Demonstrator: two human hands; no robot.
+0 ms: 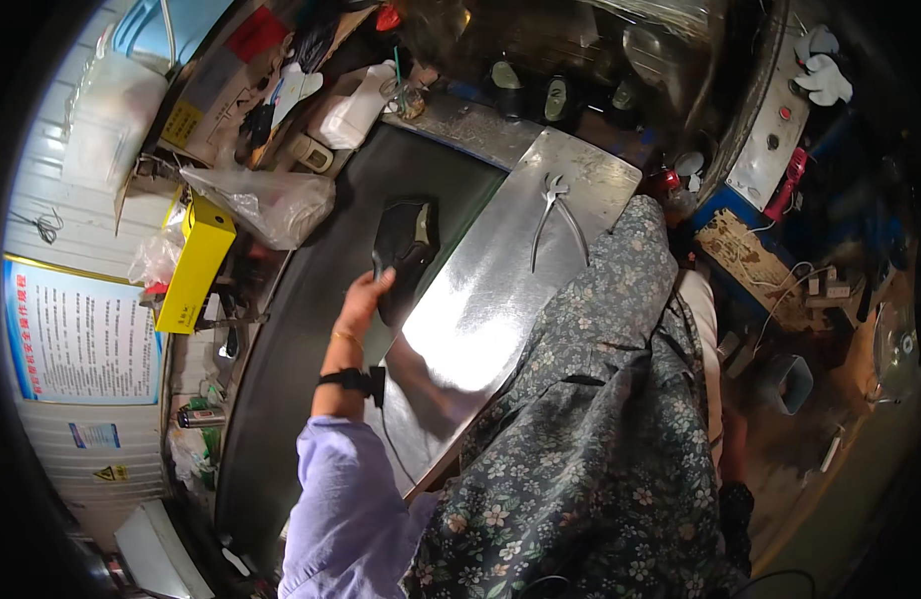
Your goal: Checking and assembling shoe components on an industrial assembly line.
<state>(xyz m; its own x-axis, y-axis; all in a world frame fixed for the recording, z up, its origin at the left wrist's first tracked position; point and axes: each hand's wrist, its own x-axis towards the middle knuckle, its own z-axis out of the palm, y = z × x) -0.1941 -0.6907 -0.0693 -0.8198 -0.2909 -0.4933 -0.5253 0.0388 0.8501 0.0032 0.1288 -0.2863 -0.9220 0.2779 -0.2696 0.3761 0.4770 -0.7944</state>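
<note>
My left hand (358, 301) is closed on the near left edge of a black shoe (404, 250), thumb on top. The shoe is over the dark belt (281, 399), its opening with a grey-green lining toward the far right. A pair of pliers (550, 215) with long metal handles lies on the shiny metal plate (470, 309) to the right of the belt. Beside the right edge of my floral apron (580, 449), a dim skin-coloured shape may be my right hand (734, 447); its fingers cannot be made out.
Left of the belt are a yellow box (196, 265), a clear plastic bag (271, 205) and a white jug (353, 108). Several dark shoes (555, 100) stand at the back. A control panel (770, 150) with white gloves (825, 80) is at the far right.
</note>
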